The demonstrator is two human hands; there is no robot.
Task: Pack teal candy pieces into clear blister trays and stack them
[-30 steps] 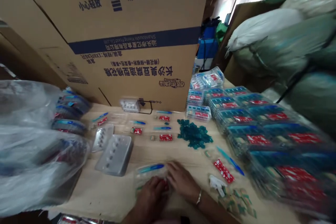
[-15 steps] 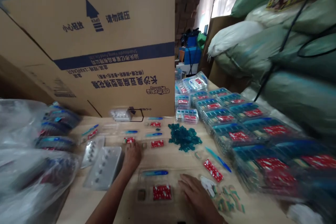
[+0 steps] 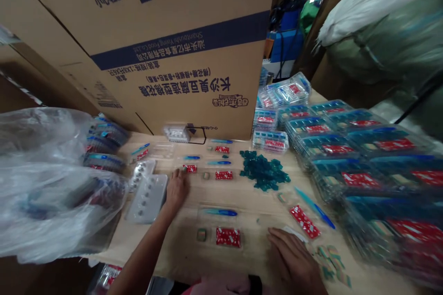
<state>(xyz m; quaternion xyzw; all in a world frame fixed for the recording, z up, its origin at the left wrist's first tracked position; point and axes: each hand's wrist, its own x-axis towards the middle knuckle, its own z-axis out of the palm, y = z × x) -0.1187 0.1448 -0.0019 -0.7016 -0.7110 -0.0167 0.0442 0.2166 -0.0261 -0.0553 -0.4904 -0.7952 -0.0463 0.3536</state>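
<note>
My left hand (image 3: 176,190) rests on the wooden table top (image 3: 194,258) with its fingertips beside a small red printed packet (image 3: 190,168). It does not visibly grip anything. Near my body lie a blue stick-shaped piece (image 3: 220,212), a red packet (image 3: 227,237) and a small green square (image 3: 201,234), all in clear plastic. My right hand (image 3: 290,258) lies flat on the table, close to a white paper scrap (image 3: 294,233) and multicoloured strips (image 3: 328,260). A red packet (image 3: 304,221) lies beyond it.
A heap of teal pieces (image 3: 263,170) lies mid-table. Stacked clear trays with red labels (image 3: 360,179) fill the right side. Silver trays (image 3: 147,198) and plastic bags (image 3: 51,184) are on the left. A large cardboard box (image 3: 173,46) stands behind the table.
My left hand has moved forward from the front clear tray to the row of small packets. My right hand has shifted right, and the view has swung slightly.
</note>
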